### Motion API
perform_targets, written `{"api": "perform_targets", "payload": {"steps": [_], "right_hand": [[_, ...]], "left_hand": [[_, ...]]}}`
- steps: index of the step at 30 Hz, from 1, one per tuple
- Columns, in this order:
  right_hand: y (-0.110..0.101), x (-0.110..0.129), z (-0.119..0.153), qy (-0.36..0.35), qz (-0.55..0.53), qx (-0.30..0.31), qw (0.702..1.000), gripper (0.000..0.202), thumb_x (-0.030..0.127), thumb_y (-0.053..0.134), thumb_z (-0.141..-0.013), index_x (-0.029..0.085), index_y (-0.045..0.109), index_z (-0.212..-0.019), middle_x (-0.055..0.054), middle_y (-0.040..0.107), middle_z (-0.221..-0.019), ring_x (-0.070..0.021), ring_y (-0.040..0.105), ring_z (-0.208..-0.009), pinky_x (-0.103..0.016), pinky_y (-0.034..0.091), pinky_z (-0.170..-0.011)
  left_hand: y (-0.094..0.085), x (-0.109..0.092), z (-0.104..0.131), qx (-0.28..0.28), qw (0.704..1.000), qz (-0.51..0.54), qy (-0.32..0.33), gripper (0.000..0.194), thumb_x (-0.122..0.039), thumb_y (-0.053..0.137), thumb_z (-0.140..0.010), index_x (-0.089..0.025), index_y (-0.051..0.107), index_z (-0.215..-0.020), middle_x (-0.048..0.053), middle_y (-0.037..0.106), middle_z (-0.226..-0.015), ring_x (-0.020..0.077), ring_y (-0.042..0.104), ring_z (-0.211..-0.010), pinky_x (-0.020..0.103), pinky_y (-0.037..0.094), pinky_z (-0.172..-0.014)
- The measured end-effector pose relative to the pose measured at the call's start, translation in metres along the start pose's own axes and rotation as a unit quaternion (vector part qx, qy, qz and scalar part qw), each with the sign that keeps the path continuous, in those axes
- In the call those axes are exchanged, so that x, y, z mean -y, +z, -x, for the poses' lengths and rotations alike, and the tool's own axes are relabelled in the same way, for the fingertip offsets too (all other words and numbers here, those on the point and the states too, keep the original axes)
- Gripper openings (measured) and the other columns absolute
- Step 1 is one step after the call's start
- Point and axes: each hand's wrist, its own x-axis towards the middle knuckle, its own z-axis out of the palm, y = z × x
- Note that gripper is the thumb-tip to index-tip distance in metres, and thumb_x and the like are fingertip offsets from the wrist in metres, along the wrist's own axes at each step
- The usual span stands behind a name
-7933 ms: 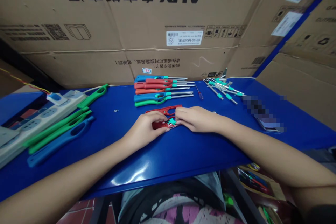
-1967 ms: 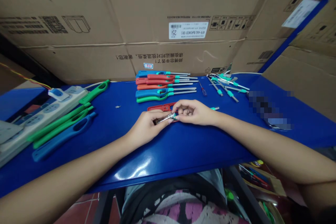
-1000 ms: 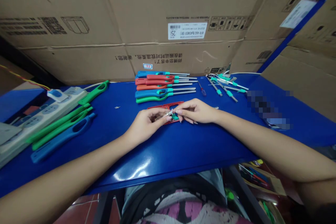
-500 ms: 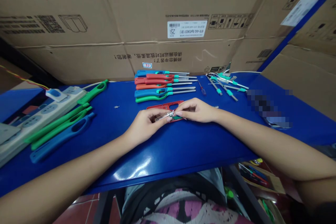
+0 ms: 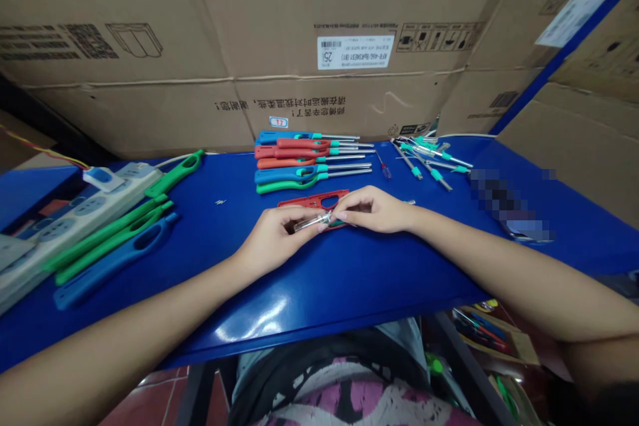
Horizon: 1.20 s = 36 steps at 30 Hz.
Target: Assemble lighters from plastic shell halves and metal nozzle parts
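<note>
My left hand point(image 5: 279, 229) is closed around a small clear lighter fuel tank point(image 5: 310, 221), thumb along its near side. The tank lies slanted, its right end up by my other fingers. My right hand point(image 5: 372, 210) is closed in a pinch at that end; what lies between its fingertips is too small to make out. Just behind and partly under both hands lies a red lighter shell point(image 5: 304, 202) on the blue table point(image 5: 319, 279). A bit of green shows beneath my right fingers. The shell's right part is hidden by my right hand.
Behind the hands lie several assembled lighters point(image 5: 289, 174) in a row. A small screwdriver point(image 5: 385, 169) and a pile of metal lighter rods point(image 5: 432, 161) are to the right. Green and blue lighter shells point(image 5: 120, 259) lie left beside a power strip point(image 5: 84, 213). A cardboard box point(image 5: 174, 106) stands behind.
</note>
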Motion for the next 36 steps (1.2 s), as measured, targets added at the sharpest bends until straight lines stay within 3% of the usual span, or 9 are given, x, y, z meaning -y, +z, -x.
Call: {"api": "perform_targets", "payload": {"steps": [4, 14, 20, 36], "right_hand": [[-0.0004, -0.0001, 0.0001, 0.005, 0.003, 0.003, 1.000, 0.029, 0.037, 0.063, -0.090, 0.012, 0.075, -0.097, -0.008, 0.076, -0.095, -0.0160, 0.069, -0.085, -0.031, 0.054, -0.081], [0.0003, 0.0040, 0.0003, 0.004, 0.008, 0.006, 1.000, 0.027, 0.036, 0.061, -0.092, 0.012, 0.074, -0.094, -0.005, 0.074, -0.086, -0.0127, 0.064, -0.073, -0.027, 0.051, -0.071], [-0.0010, 0.0002, -0.0001, 0.002, 0.002, 0.006, 1.000, 0.030, 0.038, 0.061, -0.091, 0.012, 0.075, -0.095, -0.007, 0.075, -0.090, -0.0141, 0.066, -0.078, -0.028, 0.052, -0.075], [0.0070, 0.0053, 0.0002, 0.002, 0.067, 0.001, 0.998, 0.028, 0.034, 0.057, -0.092, 0.012, 0.075, -0.093, -0.006, 0.075, -0.086, -0.0148, 0.064, -0.074, -0.026, 0.050, -0.067]], "left_hand": [[-0.0005, 0.0007, 0.0006, 0.002, 1.000, -0.002, 0.002, 0.032, -0.042, 0.070, -0.088, -0.023, 0.077, -0.111, 0.005, 0.078, -0.105, 0.0207, 0.070, -0.084, 0.028, 0.052, -0.072], [0.0000, -0.0007, -0.0006, 0.008, 1.000, -0.010, 0.005, 0.033, -0.042, 0.070, -0.088, -0.022, 0.077, -0.112, 0.007, 0.078, -0.106, 0.0219, 0.071, -0.086, 0.030, 0.054, -0.073], [-0.0005, 0.0008, 0.0000, 0.011, 1.000, -0.008, 0.011, 0.033, -0.043, 0.069, -0.088, -0.022, 0.077, -0.113, 0.007, 0.078, -0.108, 0.0229, 0.071, -0.090, 0.031, 0.055, -0.077], [0.0044, -0.0001, 0.0017, -0.002, 1.000, -0.028, 0.013, 0.029, -0.040, 0.069, -0.088, -0.022, 0.078, -0.109, 0.005, 0.079, -0.101, 0.0193, 0.069, -0.079, 0.026, 0.050, -0.065]]}}
